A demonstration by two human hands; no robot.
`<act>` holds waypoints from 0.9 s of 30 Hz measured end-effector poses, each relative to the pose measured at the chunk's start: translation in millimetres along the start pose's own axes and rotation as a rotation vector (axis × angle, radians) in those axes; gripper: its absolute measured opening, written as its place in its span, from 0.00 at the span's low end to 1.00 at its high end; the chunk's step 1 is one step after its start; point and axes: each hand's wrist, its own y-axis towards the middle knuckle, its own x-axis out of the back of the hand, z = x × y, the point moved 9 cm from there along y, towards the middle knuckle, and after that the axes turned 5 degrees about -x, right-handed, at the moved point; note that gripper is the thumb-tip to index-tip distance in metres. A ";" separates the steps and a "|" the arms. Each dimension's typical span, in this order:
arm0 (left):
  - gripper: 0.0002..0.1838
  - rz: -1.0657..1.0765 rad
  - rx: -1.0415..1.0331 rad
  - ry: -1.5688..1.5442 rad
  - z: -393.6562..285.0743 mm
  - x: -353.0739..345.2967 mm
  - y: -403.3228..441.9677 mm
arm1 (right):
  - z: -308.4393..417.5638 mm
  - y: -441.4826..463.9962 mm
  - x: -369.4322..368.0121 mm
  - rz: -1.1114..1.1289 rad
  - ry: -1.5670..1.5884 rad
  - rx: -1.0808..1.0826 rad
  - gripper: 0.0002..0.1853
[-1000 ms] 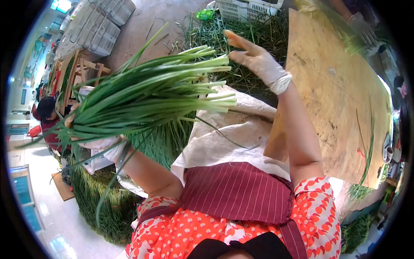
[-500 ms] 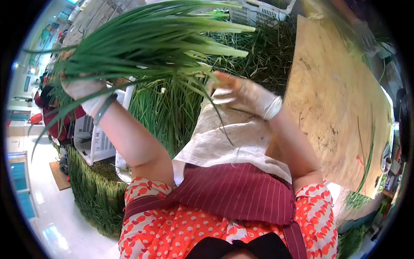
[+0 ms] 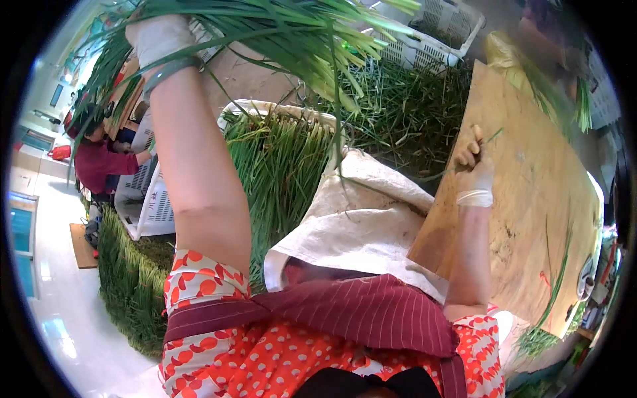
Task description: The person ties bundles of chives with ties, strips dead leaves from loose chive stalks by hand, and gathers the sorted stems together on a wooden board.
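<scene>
My gloved left hand point(image 3: 159, 40) is stretched far forward at the upper left, closed on a large bunch of long green leafy stalks point(image 3: 285, 30). Their pale ends point right, and loose leaves hang across my forearm. Over the left edge of the wooden board point(image 3: 524, 172), my gloved right hand point(image 3: 474, 166) has its fingers curled, with a thin green strand between them. Below the bunch, a white crate point(image 3: 252, 105) is packed with more green stalks point(image 3: 279, 159). A white cloth point(image 3: 358, 212) lies between that crate and the board.
Loose trimmings point(image 3: 411, 113) are heaped beyond the cloth, beside a white basket point(image 3: 444, 30). Tied bundles point(image 3: 126, 285) stand at the lower left. A co-worker in dark red point(image 3: 99, 159) is at the left, near another white crate point(image 3: 159, 205). Another person point(image 3: 544, 26) is at the upper right.
My left hand has moved up and forward with the bunch. My right hand has moved right, away from the stalk ends, and its fingers have curled around a thin strand.
</scene>
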 end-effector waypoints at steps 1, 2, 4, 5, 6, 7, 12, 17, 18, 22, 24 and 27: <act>0.23 0.002 -0.009 0.018 0.7 -5.4 2.5 | -10.1 -13.9 -23.6 -0.021 -0.148 -0.024 0.17; 0.23 0.008 -0.021 0.039 0.6 -9.1 2.6 | -24.5 -29.3 -49.2 -0.042 -0.294 -0.045 0.20; 0.23 0.019 -0.036 0.081 5.4 -15.5 1.5 | -89.4 -40.2 -87.7 0.359 -0.346 -0.310 0.36; 0.23 0.028 -0.046 0.104 6.1 -19.0 2.3 | -113.5 -55.8 -113.5 0.475 -0.387 -0.378 0.40; 0.23 0.032 -0.050 0.125 7.0 -21.8 1.4 | -136.9 -72.6 -138.6 0.593 -0.432 -0.438 0.44; 0.23 0.039 -0.059 0.147 8.7 -24.6 1.7 | -159.4 -72.2 -150.9 0.639 -0.326 -0.504 0.43; 0.23 0.070 -0.085 0.250 15.2 -39.1 2.7 | -223.5 -45.6 -199.4 0.376 -0.153 -0.632 0.29; 0.23 0.091 -0.106 0.306 16.5 -48.1 1.4 | -213.4 -80.3 -229.8 0.664 -0.202 -0.688 0.21; 0.23 0.090 -0.111 0.311 15.7 -47.7 1.1 | -206.7 -91.3 -229.1 0.776 -0.256 -0.674 0.20; 0.23 0.100 -0.122 0.337 14.3 -49.4 0.3 | -201.4 -110.3 -205.6 0.869 -0.363 -0.710 0.24; 0.23 0.107 -0.134 0.359 11.2 -51.0 -0.2 | -191.1 -118.9 -204.9 0.862 -0.372 -0.728 0.25; 0.23 0.113 -0.154 0.392 9.5 -52.6 -2.4 | -180.0 -112.3 -193.9 0.821 -0.571 -0.589 0.23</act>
